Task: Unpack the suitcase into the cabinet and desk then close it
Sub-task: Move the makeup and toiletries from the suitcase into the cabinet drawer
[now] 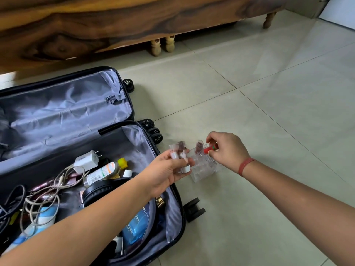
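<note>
An open suitcase [67, 104] is laid flat on the floor [269, 112] at the left. Its far half is shown with bare grey lining. In the near half, tangled cables [53, 189] are seen at the left, with a white charger [86, 160] beyond them. Right of these lie a bottle [103, 171] with a yellow cap, black headphones [99, 189] and, nearer, a blue box [134, 227].

The left hand [163, 175] is held over the right edge of the near half. Its fingers are curled round a bunch of small clear tubes [179, 156], which are blurred.

Just right of the suitcase, a clear organizer [203, 167] is seen on the floor, partly hidden by the left hand. One dark tube [199, 148] is stood upright in its far side.

Above the organizer's far right corner, a red tube [208, 149] is pinched between the thumb and fingers of the right hand [226, 150]. A red band [246, 166] is worn on that wrist.

Along the far side, dark wooden furniture [115, 25] on turned legs is seen above the tiles.
</note>
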